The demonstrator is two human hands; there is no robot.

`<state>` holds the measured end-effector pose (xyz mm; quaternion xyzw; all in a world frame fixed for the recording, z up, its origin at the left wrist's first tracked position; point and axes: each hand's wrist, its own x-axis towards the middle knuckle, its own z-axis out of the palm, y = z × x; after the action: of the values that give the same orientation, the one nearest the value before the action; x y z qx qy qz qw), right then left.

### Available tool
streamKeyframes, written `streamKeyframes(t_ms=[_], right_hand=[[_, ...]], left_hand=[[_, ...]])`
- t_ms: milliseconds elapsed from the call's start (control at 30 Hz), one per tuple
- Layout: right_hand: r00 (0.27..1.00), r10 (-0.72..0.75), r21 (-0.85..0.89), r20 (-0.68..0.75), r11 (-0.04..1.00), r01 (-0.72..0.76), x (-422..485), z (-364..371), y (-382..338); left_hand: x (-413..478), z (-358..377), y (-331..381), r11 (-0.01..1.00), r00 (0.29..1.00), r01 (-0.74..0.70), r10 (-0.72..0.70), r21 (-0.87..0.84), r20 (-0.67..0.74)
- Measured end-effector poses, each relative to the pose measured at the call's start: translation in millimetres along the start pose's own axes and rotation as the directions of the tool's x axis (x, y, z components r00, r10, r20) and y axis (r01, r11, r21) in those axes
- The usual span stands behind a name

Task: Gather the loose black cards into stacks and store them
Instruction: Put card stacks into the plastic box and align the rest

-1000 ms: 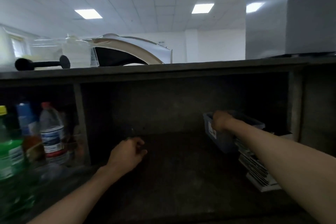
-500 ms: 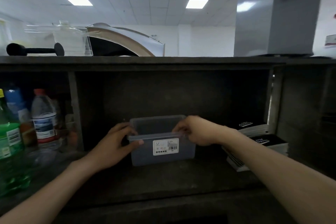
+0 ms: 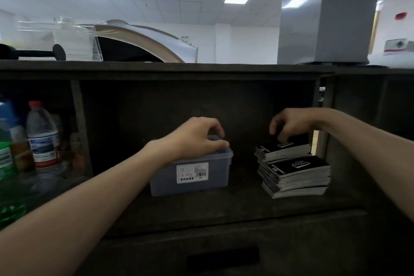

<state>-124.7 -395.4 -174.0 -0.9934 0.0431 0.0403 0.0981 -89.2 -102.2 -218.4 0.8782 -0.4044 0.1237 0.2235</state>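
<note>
Left hand (image 3: 197, 139) clamps over the rim of the clear box (image 3: 190, 175), fingers curled round its far edge, steadying it, I'd say, to take cards. Right hand (image 3: 291, 126) hangs over the black cards (image 3: 295, 172), fingertips curled at the top one; pinching or only touching, I can't tell. The cards sit in two uneven piles on the shelf (image 3: 224, 206), right of the box, faces up, long axis left to right.

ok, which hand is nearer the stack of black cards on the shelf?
Right. The right hand is just above the card stack, fingertips at its top cards. The left hand grips the plastic box rim, apart to the stack's left.
</note>
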Motion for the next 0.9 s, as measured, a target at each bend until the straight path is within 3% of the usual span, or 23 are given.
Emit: streamKeyframes(t_ms=[133,433,900], right_hand=[[0.991,0.090,-0.051,0.099,0.995,-0.085,8.3,3.6,24.0],[0.984,0.106,-0.183,0.141,0.980,-0.079,46.0,19.1,46.7],[0.994,0.014,-0.151,0.109,0.989,0.002,59.9,-3.1,56.3]], left_hand=[[61.7,32.9,33.5,0.997,0.991,-0.081,0.082,-0.010,0.106],[150.2,111.6,39.4,1.000,0.941,-0.017,0.024,-0.025,0.338],[174.5,98.3,38.3,0.989,0.941,-0.009,0.058,-0.148,0.334]])
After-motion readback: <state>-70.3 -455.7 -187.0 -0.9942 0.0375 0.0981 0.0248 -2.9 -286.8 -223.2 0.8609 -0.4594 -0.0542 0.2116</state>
